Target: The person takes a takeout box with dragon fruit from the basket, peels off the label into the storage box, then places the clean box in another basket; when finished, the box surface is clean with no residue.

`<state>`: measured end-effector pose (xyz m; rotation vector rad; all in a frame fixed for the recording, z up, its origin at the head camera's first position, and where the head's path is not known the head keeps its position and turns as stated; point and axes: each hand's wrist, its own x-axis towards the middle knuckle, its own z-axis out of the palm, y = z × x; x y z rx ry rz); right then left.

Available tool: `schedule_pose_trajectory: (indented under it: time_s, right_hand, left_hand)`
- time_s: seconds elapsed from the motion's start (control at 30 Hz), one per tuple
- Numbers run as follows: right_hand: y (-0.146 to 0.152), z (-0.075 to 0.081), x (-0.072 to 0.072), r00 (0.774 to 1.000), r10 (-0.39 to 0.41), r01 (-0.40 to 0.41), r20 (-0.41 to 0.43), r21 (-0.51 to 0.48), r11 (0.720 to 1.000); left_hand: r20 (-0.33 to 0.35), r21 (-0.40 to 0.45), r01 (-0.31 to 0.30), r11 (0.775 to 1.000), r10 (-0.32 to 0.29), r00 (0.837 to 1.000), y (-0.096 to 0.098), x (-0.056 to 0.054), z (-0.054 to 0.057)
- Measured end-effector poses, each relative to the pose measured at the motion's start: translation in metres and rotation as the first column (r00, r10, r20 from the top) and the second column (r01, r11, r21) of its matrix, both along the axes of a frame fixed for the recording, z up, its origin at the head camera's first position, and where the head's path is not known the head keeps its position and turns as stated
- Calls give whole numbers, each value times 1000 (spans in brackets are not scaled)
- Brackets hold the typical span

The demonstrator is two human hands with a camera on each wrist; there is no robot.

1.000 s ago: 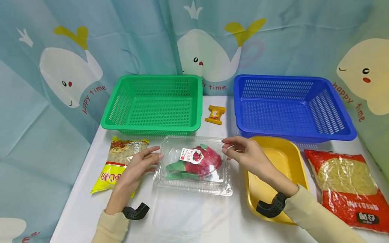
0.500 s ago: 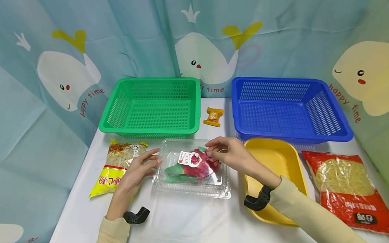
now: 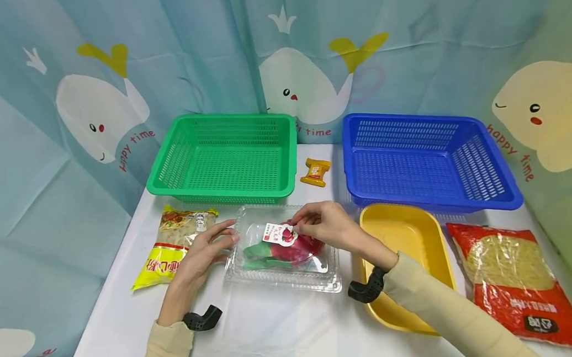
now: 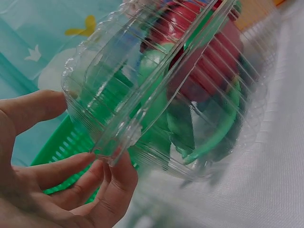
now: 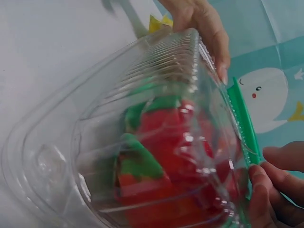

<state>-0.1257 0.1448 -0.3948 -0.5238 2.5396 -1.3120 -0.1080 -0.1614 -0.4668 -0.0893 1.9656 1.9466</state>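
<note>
Now, clear ridged box (image 3: 283,282), red-green fruit (image 3: 297,252) inside: left hand (image 3: 203,255) spread at nine o'clock, right hand (image 3: 333,226) bunched over the white label (image 3: 275,233), can't tell if pinching.

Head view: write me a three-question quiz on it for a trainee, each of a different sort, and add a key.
1. Multiple choice: What lies between the green basket and the blue basket?
A. Red bag
B. Small orange packet
C. Yellow bag

2. True or false: The yellow tray stands to the right of the clear box.

3. Fill in: The hand nearer the white label on the clear box is the person's ____.

Key:
1. B
2. True
3. right hand
</note>
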Motion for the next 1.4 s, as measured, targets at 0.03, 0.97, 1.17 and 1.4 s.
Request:
schedule_pose_trajectory:
  time_s: [0.03,0.97,1.17,1.4]
  right_hand:
    - [0,0,0,1000,-1,1,-1,3,1000]
    - [-7,-7,1,999,-26,29,-48,65,997]
    - [-7,-9,2,998,-50,52,-35,52,997]
    - [-7,-11,1,998,-59,59,-3,34,998]
  left_hand:
    - [1,1,-2,1000,2,1000,0,0,0]
    - [6,-8,16,1000,-16,1000,-2,-1,1]
    - [2,-6,20,1000,-20,1000,-2,-2,0]
    - [3,-8,22,1000,-22,1000,-2,-2,0]
